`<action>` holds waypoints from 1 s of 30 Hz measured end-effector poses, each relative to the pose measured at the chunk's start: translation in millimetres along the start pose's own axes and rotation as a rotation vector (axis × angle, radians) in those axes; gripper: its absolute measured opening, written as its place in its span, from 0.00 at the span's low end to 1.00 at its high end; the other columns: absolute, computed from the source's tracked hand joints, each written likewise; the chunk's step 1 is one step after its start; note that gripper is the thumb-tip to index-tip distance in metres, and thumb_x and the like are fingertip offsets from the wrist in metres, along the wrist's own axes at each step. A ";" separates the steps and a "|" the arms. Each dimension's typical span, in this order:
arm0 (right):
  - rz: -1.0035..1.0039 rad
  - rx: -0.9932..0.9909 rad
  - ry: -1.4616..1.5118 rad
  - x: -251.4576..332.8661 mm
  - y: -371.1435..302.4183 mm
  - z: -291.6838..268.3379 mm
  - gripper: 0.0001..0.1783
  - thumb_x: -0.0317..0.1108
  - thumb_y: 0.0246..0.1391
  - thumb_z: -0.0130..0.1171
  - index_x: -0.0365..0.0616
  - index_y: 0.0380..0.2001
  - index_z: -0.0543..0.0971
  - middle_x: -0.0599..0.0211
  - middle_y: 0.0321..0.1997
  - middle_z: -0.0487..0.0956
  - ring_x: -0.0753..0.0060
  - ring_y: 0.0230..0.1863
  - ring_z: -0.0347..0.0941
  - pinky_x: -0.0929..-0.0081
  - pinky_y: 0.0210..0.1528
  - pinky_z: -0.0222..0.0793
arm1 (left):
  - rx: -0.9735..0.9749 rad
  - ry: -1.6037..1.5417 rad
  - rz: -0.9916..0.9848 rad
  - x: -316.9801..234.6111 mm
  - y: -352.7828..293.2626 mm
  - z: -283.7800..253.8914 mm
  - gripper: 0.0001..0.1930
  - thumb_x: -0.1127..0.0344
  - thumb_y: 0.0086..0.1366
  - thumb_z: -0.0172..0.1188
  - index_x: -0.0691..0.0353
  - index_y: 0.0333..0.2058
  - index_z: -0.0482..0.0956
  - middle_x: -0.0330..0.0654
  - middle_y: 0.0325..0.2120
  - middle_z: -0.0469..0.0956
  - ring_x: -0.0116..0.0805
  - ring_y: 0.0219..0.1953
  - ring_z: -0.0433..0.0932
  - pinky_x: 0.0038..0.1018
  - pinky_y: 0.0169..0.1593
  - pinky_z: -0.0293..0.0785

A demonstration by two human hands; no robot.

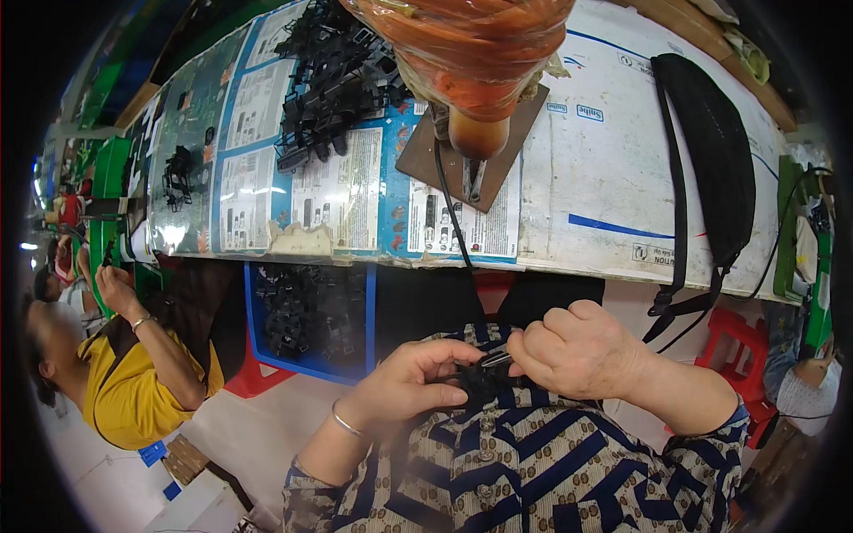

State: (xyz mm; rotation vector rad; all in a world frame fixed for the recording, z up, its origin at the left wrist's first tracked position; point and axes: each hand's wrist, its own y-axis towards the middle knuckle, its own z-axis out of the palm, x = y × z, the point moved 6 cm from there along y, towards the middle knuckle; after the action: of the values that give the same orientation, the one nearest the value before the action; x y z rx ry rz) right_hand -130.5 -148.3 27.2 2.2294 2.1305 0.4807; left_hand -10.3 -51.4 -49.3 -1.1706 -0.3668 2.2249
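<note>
Close to my body, my left hand (416, 377) pinches a small black plastic part (476, 387) between thumb and fingers. Its outline is hard to make out against the dark patterned shirt. My right hand (577, 354) is curled into a fist around a slim silver metal tool (496, 359), whose tip meets the black part. The handle is hidden in the fist, so the tool's exact kind cannot be told. Just beyond my left hand, a blue-rimmed bin (371, 320) holds many more black plastic parts (302, 311).
On the table (569, 186) lie a heap of black parts (342, 80), a small cluster (178, 176) and a black bag (711, 160). An orange, plastic-wrapped object (471, 53) stands over a brown board (524, 133). A person in yellow (142, 382) sits at left; a red stool (737, 351) is at right.
</note>
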 end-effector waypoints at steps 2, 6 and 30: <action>0.009 -0.036 0.019 -0.3 -0.5 -0.3 0.13 0.42 0.38 0.59 0.45 0.25 0.75 0.78 0.17 0.62 0.80 0.20 0.60 0.81 0.20 0.52 | 0.024 0.043 0.030 -1.2 0.1 2.2 0.20 0.81 0.54 0.54 0.67 0.47 0.67 0.36 0.32 0.73 0.17 0.33 0.70 0.15 0.36 0.68; 0.010 -0.040 0.051 -0.7 -0.5 0.1 0.13 0.42 0.37 0.60 0.45 0.25 0.75 0.78 0.17 0.61 0.80 0.19 0.60 0.81 0.20 0.52 | 0.006 0.037 0.044 -4.1 2.3 4.5 0.20 0.81 0.54 0.54 0.67 0.47 0.67 0.36 0.32 0.73 0.17 0.33 0.70 0.15 0.36 0.68; 0.059 0.043 0.088 -2.4 2.4 -3.4 0.11 0.41 0.42 0.57 0.45 0.23 0.73 0.75 0.19 0.63 0.78 0.22 0.63 0.79 0.23 0.56 | -0.041 0.143 0.002 -5.2 -1.4 3.8 0.22 0.85 0.52 0.55 0.69 0.47 0.68 0.36 0.35 0.70 0.18 0.35 0.70 0.16 0.40 0.71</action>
State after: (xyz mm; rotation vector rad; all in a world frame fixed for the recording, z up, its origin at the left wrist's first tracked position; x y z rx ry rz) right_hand -129.0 -151.4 30.5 2.3418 2.1412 0.5505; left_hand -10.6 -53.4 -43.0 -1.3437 -0.3545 2.1287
